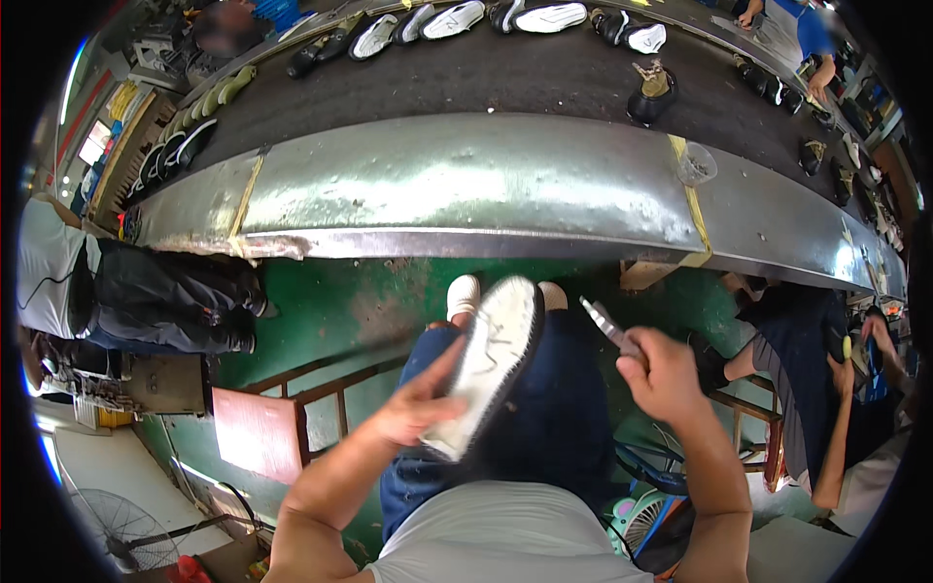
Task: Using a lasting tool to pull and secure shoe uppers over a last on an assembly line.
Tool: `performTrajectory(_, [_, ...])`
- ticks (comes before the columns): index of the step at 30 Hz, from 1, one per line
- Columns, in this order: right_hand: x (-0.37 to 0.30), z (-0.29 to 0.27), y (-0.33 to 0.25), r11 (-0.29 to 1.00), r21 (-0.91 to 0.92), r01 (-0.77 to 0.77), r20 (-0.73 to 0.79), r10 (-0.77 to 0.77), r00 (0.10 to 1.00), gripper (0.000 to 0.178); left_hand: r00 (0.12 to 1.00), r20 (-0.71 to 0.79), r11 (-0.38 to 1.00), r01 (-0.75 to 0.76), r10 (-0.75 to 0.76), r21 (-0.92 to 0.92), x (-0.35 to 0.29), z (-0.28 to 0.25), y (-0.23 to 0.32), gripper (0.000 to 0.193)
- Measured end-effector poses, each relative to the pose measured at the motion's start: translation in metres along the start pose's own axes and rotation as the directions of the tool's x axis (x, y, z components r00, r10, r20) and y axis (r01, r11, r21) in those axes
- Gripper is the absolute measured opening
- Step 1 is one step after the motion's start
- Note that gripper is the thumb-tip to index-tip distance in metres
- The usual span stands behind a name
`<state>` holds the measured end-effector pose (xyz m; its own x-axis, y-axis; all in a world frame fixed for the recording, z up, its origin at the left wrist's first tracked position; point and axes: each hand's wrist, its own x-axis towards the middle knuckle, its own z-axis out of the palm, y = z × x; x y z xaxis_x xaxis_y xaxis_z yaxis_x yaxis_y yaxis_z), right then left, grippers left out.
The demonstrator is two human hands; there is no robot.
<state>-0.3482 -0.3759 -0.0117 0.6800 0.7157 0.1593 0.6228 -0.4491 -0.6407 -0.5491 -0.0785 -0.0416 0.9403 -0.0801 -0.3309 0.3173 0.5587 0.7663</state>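
My left hand (420, 406) is closed around a shoe (486, 374), which is held over my lap with its pale underside turned up. A dark upper edge runs round that underside, and thin dark strands or marks cross its middle. To the right of the shoe and apart from it, my right hand (663, 374) grips a slim silver metal hand tool (607, 325). The tool's narrow tip points up and to the left. Its handle is hidden in my fist, so its exact kind cannot be told.
Ahead runs a dark conveyor belt (437, 92) with a metal edge (466, 185). Shoes (453, 19) line its far side, and one dark shoe (652, 92) sits nearer. A clear cup (696, 163) rests on the edge. People work at left and right. A pink-topped stool (258, 432) stands left.
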Motion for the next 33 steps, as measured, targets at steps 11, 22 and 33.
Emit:
performTrajectory(11, [0.18,-0.025,0.118,0.9,-0.434,-0.032,-0.338,-0.131,0.932,0.044,0.876,-0.246,0.225,0.163,0.415,0.961,0.323,0.027,0.277,0.092])
performTrajectory(22, [0.186,-0.035,0.122,0.924,-0.382,-0.019,-0.313,-0.11,0.943,0.045,0.616,0.647,-0.65,-0.271,0.449,0.71,0.436,-0.048,0.275,0.041])
performTrajectory(33, [0.193,-0.036,0.114,0.932,-0.354,-0.073,-0.248,-0.019,0.969,0.048,0.385,-0.418,0.272,0.38,0.823,0.884,0.547,-0.229,0.374,0.063])
